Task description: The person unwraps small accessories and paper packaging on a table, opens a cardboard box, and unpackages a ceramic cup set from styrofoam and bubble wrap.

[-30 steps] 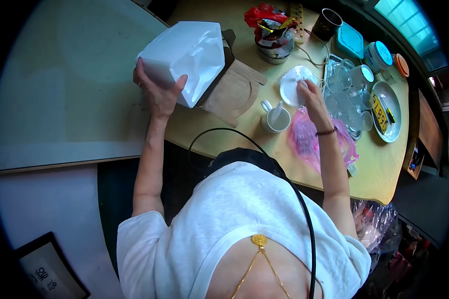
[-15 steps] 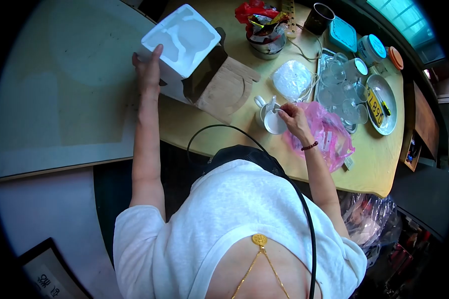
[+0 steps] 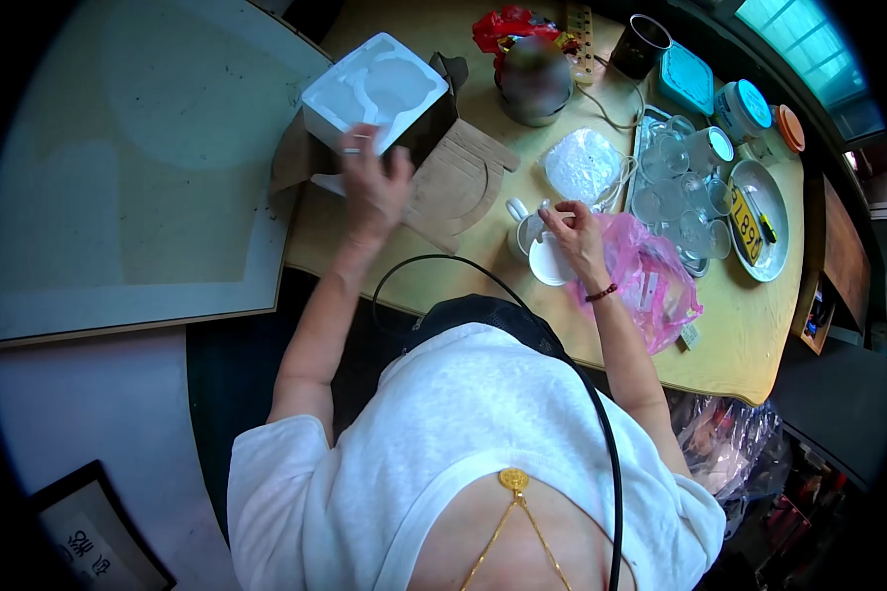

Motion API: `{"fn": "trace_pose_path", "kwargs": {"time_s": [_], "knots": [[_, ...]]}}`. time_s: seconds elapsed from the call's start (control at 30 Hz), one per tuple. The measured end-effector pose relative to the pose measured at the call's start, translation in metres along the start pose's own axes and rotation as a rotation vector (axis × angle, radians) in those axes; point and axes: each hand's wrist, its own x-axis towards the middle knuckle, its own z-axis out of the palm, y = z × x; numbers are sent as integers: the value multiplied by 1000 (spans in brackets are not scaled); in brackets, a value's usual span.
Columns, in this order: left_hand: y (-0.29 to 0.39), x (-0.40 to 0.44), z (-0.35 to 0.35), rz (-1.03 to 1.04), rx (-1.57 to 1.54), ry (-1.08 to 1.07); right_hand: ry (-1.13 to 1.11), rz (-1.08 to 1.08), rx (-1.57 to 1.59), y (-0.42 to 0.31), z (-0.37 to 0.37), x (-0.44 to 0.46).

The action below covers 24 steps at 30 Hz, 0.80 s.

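My right hand (image 3: 579,241) pinches a round white lid (image 3: 550,261) with a small notch in its edge. The lid is tilted at the near side of a white mug (image 3: 519,236), covering part of it. Beside that hand lies a crumpled pink plastic bag (image 3: 650,286). My left hand (image 3: 373,187), somewhat blurred, is in front of a white foam block (image 3: 375,84) with moulded hollows. Its fingers are apart and it appears to hold nothing. The foam sits in an opened cardboard box (image 3: 458,182), one flap spread on the table.
A bubble-wrapped bundle (image 3: 583,165) lies behind the mug. To the right are a tray of clear cups (image 3: 680,187), a plate (image 3: 774,231) with a yellow number plate and a cutter, and lidded tubs (image 3: 744,106). A pot (image 3: 534,84) with red wrappers stands at the back.
My left hand has left the foam block's left side and moved right, in front of it. The foam sits lower in the box. My right hand still holds the lid, which has shifted slightly nearer me.
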Motion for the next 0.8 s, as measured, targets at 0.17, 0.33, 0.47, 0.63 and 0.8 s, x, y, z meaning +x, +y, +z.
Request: {"fn": "trace_pose_path", "kwargs": {"time_s": [0.17,0.33,0.47,0.63,0.8], "knots": [[72,-45,69,-127,-480,-512,-11,-65,-169,7,1,6],[77,-74,129,-298,-510,-658,-30,-117,-2,22,1,7],[69,-84,143,-373,-490,-643,-21,-76,-14,27,-1,9],[86,-89,149,-348,-377,-549,113,-163,-332,14,2,6],[89,-93,145,-299,-339,-545,90,-239,-316,2,-4,0]]}}
